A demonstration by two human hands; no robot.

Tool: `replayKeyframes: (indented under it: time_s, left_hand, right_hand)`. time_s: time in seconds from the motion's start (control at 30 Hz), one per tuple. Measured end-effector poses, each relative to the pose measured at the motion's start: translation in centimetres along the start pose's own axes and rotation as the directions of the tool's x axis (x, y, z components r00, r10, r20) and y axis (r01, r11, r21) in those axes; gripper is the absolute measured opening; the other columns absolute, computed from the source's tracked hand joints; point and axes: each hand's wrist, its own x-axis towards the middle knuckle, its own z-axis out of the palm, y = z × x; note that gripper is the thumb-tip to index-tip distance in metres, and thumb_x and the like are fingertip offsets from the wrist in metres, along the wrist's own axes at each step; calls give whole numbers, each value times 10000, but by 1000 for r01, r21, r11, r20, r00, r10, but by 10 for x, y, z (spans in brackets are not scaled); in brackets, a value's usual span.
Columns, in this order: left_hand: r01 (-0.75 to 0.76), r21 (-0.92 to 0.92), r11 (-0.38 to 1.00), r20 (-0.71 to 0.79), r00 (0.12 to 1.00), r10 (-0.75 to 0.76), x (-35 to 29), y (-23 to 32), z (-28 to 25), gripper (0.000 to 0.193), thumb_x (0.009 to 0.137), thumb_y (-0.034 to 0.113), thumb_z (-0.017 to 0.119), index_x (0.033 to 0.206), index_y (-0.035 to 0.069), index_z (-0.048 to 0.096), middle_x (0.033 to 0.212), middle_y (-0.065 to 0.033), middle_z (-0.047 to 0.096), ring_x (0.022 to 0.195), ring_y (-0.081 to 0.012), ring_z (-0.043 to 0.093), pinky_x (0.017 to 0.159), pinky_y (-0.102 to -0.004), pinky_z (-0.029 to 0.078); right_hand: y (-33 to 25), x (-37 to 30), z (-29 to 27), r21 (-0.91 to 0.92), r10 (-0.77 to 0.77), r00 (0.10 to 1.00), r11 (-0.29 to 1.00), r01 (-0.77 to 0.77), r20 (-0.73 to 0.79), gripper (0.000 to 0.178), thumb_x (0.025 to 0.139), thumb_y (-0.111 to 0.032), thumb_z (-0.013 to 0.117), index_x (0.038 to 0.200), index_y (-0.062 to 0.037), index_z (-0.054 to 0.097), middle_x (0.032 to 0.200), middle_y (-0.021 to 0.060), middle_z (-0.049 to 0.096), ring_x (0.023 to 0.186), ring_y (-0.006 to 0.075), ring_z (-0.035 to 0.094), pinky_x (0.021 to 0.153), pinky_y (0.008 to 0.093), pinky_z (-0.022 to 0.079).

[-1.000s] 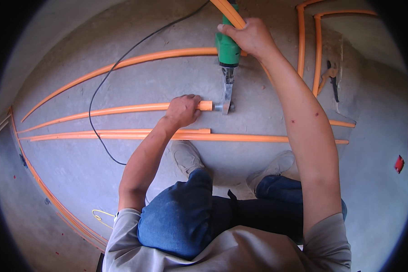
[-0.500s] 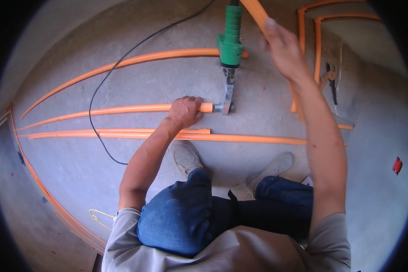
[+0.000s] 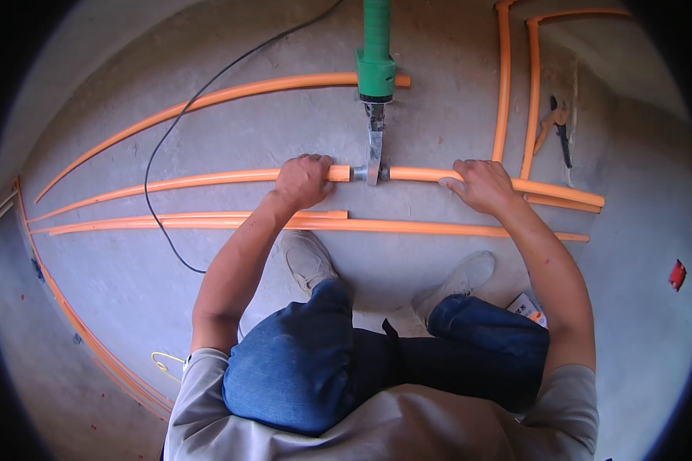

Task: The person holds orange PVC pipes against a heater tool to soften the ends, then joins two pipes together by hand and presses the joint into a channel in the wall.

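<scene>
Head view:
- Left hand (image 3: 304, 180): fingers curled shut around the left pipe (image 3: 207, 183), gripping it just beside its right end.
- Left pipe: orange, lying on the concrete floor (image 3: 454, 123), running leftward in a long curve; its right end meets the welder's metal head.
- Right hand (image 3: 480, 184): fingers closed over the right pipe (image 3: 561, 192), gripping it near its left end.
- Right pipe: orange, lying on the floor, running right; its left end meets the welder head from the other side.
- Welder (image 3: 377, 69): green handle pointing away from the person, metal blade (image 3: 374, 150) reaching down to sit between the two pipe ends.
- Cable (image 3: 184, 123): black, looping across the floor left of the welder and over the pipes.
- Further orange pipes: one long curve (image 3: 207, 98) beyond the hands, a pair (image 3: 207, 223) nearer the person, two uprights (image 3: 503, 84) at upper right.
- Cutter (image 3: 555, 127): orange and black, on the floor right of the uprights.
- Shoes (image 3: 307, 257): grey, just below the near pipes; knees in blue jeans.
- Red object (image 3: 677, 274): small, at far right; kind unclear.
</scene>
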Motion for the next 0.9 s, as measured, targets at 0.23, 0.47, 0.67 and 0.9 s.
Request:
replayKeyframes:
  time_s: [0.23, 0.47, 0.67, 0.9]
  left_hand:
    - [-18, 28, 999, -65, 998, 20, -2, 2, 3, 315, 817, 252, 738, 1057, 62, 665, 971, -146, 727, 961, -344, 707, 852, -460, 579]
    - [-5, 11, 1000, -35, 999, 5, -1, 3, 2, 299, 827, 248, 743, 1055, 71, 665, 980, -150, 729, 978, -362, 701, 857, -469, 570]
    - [-4, 2, 1000, -31, 1000, 4, 1, 6, 0, 290, 833, 260, 730, 1045, 76, 660, 968, -147, 736, 961, -349, 707, 852, -461, 572]
    - [-12, 70, 997, -39, 999, 14, 2, 6, 9, 280, 845, 270, 739, 1007, 65, 639, 956, -159, 734, 956, -348, 713, 843, -453, 579]
  right_hand:
    - [2, 11, 25, 59, 6, 997, 998, -2, -77, 533, 1021, -537, 566, 950, -23, 685, 934, 199, 734, 923, 405, 695, 823, 524, 534]
    - [-1, 10, 30, 130, 5, 994, 992, 9, -108, 511, 997, -525, 614, 944, -22, 683, 927, 201, 731, 930, 406, 692, 831, 526, 529]
    - [-7, 14, 21, 113, 17, 999, 993, -22, 47, 558, 963, -565, 637, 1022, -14, 700, 955, 212, 744, 979, 400, 704, 884, 513, 537]
    - [-8, 19, 44, 162, 22, 996, 987, -8, -82, 529, 970, -541, 642, 1013, -15, 681, 975, 205, 731, 983, 400, 701, 878, 520, 538]
